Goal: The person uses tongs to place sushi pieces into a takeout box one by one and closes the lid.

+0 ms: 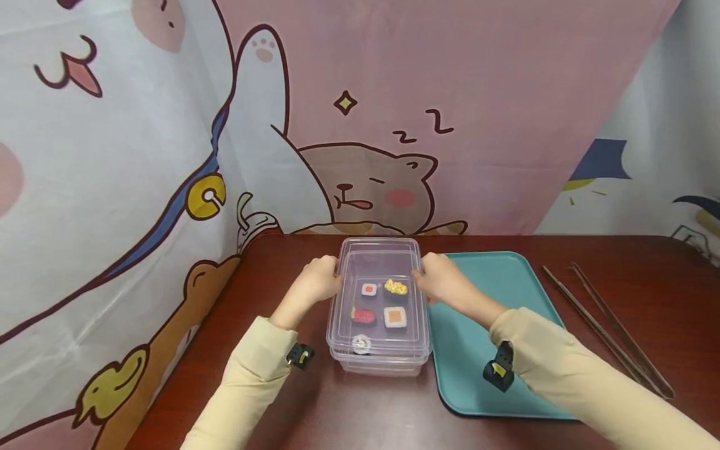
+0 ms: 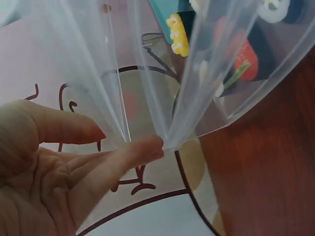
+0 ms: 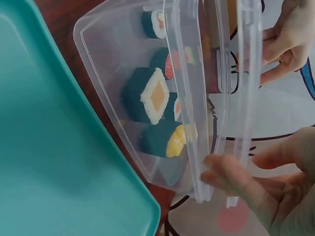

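A clear plastic box [image 1: 379, 369] holds several sushi pieces, among them a yellow-topped one [image 1: 396, 287], a red-topped one [image 1: 363, 315] and a square roll [image 1: 395, 317]. Its clear lid [image 1: 380, 262] lies over the opening, with a gap between lid and rim in the right wrist view. My left hand [image 1: 322, 278] pinches the lid's left edge near the far end; thumb and fingers [image 2: 142, 150] straddle it. On the opposite side, my right hand [image 1: 444, 281] pinches the lid's right edge, fingertips [image 3: 221, 169] beside the box rim.
A teal tray [image 1: 478, 375] lies right of the box, close against it. Farther right are metal tongs [image 1: 619, 337] on the brown table [image 1: 292, 400]. A cartoon-printed cloth [image 1: 478, 75] hangs behind and along the left side.
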{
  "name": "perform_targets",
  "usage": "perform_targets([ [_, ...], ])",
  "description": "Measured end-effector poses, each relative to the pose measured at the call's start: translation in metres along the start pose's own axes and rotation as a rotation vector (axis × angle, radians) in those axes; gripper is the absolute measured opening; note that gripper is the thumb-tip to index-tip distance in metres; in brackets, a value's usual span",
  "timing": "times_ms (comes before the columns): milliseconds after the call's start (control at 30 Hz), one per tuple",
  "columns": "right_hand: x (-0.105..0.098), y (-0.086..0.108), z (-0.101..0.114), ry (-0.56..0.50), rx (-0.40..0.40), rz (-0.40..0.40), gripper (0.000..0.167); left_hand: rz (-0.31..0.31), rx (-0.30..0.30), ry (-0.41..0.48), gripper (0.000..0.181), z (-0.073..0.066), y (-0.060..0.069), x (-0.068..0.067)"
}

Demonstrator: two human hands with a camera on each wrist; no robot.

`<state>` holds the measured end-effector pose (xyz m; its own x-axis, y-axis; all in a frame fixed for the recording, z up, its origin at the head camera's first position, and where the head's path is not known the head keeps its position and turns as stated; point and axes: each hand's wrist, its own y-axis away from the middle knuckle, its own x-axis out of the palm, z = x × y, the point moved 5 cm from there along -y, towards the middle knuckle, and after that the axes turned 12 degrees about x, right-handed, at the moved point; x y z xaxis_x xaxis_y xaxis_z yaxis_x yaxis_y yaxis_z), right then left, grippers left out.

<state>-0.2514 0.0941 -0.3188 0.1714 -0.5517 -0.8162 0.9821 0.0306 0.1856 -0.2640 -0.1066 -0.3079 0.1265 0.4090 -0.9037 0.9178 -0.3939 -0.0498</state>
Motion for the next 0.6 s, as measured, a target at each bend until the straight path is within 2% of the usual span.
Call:
perform_targets([
  [167,0.009,0.001,0.004,0.117,0.027,0.03,0.036,0.05,0.014,-0.065,0.01,0.003,0.0,0.009],
  [267,0.015,-0.001,0.005,0.113,0.024,0.046,0.035,0.047,0.037,-0.099,0.009,0.009,0.0,0.016],
  [400,0.018,-0.008,0.002,0.099,0.007,0.023,0.039,0.026,0.05,-0.113,0.01,0.015,-0.001,0.023],
  [500,0.018,-0.019,-0.002,0.096,-0.008,0.013,0.037,0.045,0.037,-0.054,0.01,0.02,-0.005,0.024],
  [600,0.014,-0.036,-0.007,0.07,-0.002,0.0,0.031,0.1,0.008,0.093,0.026,0.025,-0.017,0.025],
])
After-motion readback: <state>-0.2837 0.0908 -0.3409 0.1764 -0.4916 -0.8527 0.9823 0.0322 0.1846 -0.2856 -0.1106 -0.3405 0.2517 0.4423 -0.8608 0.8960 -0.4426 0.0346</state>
